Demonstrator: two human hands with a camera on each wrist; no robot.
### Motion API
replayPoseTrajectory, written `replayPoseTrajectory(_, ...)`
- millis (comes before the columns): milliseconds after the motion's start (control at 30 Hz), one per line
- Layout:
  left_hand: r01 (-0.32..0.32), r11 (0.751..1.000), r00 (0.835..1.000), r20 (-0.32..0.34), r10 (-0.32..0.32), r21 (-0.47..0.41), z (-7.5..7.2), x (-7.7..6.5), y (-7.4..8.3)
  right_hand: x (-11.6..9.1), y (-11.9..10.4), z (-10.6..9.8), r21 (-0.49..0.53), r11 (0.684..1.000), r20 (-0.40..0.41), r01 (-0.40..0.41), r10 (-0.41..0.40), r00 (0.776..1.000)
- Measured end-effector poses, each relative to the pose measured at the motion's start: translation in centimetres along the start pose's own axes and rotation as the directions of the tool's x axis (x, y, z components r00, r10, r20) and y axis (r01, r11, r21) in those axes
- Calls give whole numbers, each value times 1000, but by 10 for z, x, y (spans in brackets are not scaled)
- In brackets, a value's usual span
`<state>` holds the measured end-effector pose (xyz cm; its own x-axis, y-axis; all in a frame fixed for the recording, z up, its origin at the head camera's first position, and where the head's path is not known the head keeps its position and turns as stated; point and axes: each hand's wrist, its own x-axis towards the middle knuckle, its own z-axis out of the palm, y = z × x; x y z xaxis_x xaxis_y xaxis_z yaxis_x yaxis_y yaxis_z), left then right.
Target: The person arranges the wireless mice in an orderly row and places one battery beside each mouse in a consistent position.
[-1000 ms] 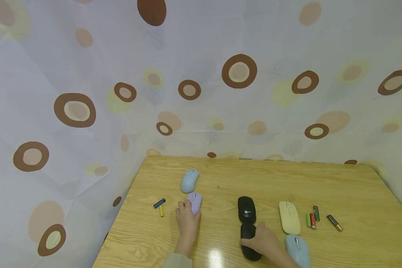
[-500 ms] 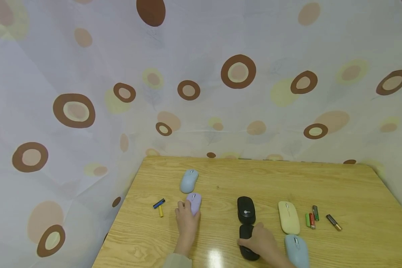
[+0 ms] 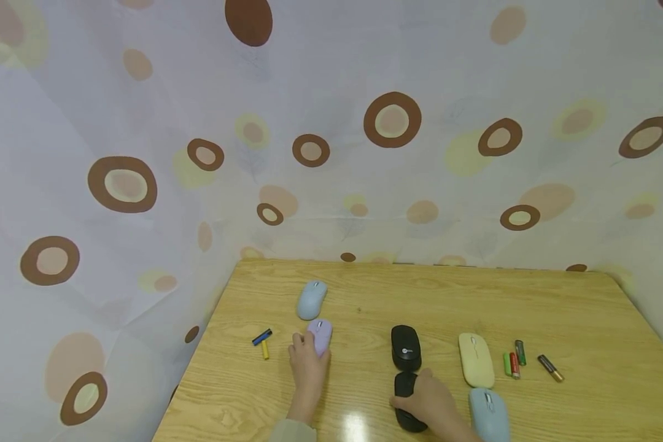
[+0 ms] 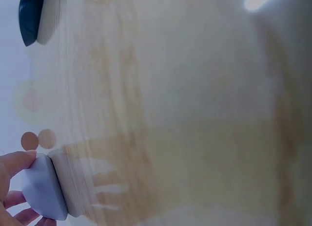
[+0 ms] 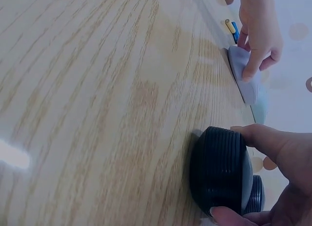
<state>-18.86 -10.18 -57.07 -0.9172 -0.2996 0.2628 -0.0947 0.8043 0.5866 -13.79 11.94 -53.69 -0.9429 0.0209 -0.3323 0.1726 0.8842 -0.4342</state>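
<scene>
My left hand (image 3: 307, 362) grips a lilac computer mouse (image 3: 321, 334) by its sides, thumb on the right and fingers on the left. The mouse lies on the wooden table just in front of a light blue mouse (image 3: 312, 300). With thumb and fingers on opposite sides, my right hand (image 3: 432, 400) holds a black mouse (image 3: 406, 385) near the front of the table. Directly behind it stands a second black mouse (image 3: 406, 347) with a small white logo. In the right wrist view the ribbed side of the held black mouse (image 5: 222, 170) shows, resting on the wood.
Right of my right hand lie a yellow mouse (image 3: 477, 360) and a light blue mouse (image 3: 489, 415). Several batteries are farther right, among them a red one (image 3: 514, 365) and a black-and-gold one (image 3: 550, 368). Left of my left hand are a blue battery (image 3: 262, 337) and a yellow battery (image 3: 265, 350).
My right hand and the black mouse in it have shifted very slightly left and toward the front edge. The left hand keeps its hold on the lilac mouse.
</scene>
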Motion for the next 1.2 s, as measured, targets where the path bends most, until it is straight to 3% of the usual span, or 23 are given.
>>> replayPoseTrajectory(467,1,999,1000,5,-1,-39,-1,4,-2,2,0,2,-5,1000,-4,-2,2,1000)
replayPoseTrajectory(600,-21,998,999,-32,20,-56,-2,11,-2,1,0,0,-3,1000,7,-5,5,1000)
replayPoseTrajectory(900,-128,992,991,-45,127,-22,-6,50,-1,1,0,1,9,1000,8,-9,8,1000)
replayPoseTrajectory(1000,-118,993,993,-12,118,-9,-5,64,-3,1,0,2,4,1000,2,-6,6,1000)
replayPoseTrajectory(1200,-75,997,990,117,77,-16,-2,82,-5,2,0,2,1,1000,5,-15,15,1000)
